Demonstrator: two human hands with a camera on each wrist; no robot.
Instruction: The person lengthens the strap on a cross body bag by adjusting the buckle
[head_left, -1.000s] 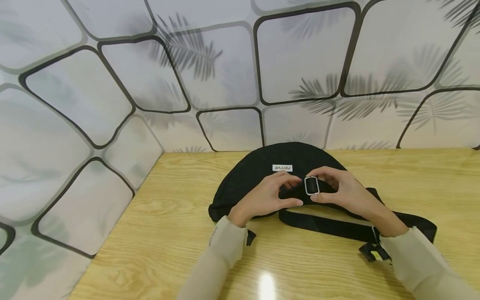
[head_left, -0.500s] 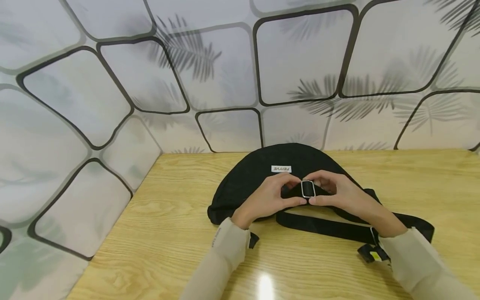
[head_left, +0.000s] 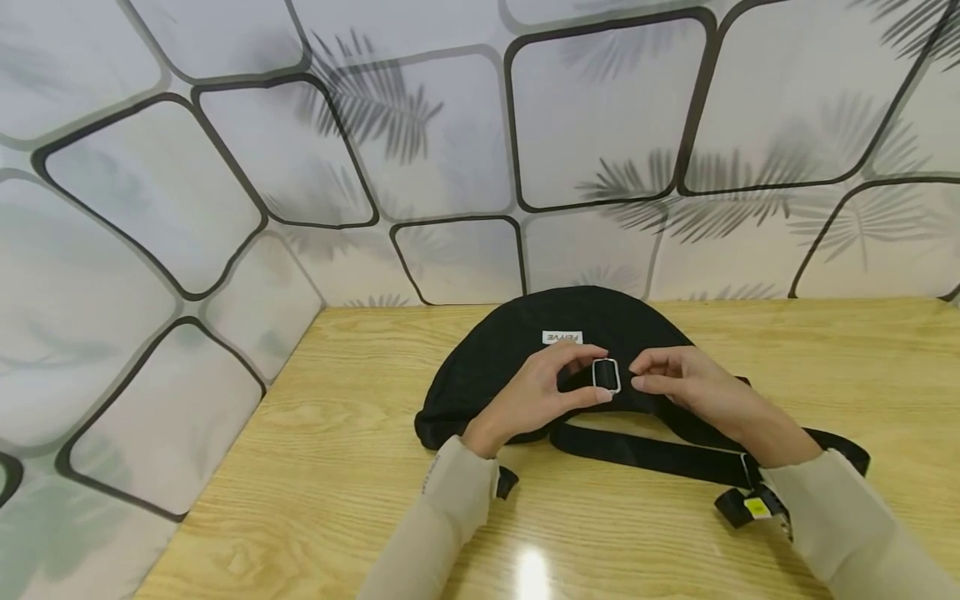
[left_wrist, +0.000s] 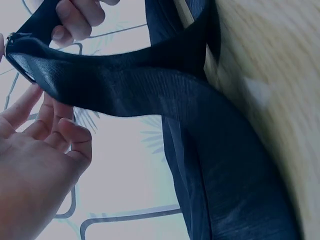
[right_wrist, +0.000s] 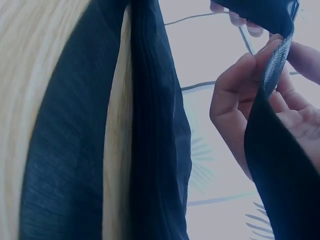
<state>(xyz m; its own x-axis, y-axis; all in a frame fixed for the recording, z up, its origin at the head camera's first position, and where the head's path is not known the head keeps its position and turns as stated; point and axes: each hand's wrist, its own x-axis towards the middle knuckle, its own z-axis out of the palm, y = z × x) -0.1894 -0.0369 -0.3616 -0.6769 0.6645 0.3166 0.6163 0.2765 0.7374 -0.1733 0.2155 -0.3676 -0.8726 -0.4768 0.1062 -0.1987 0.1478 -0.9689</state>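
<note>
A black waist bag (head_left: 487, 358) with a small white label (head_left: 562, 337) lies on the wooden table. My left hand (head_left: 528, 387) pinches a silver slide buckle (head_left: 606, 376) on the bag's black strap, thumb below and fingers above. Just right of the buckle, my right hand (head_left: 701, 387) pinches the webbing strap (right_wrist: 277, 62) between thumb and fingers, as the right wrist view shows. From the left wrist, the raised strap (left_wrist: 125, 85) arcs from the buckle back toward the bag. The right hand's grip is partly hidden in the head view.
A loose length of strap (head_left: 652, 450) lies in front of the bag. A black clip with a yellow mark (head_left: 742, 507) rests by the right sleeve, and another black end piece (head_left: 506, 482) by the left sleeve. A patterned wall (head_left: 465, 258) stands behind the table (head_left: 315, 458).
My right hand has come off the slide buckle and moved a little right. The buckle has shifted slightly left, into the left hand's fingers. The bag stays in place.
</note>
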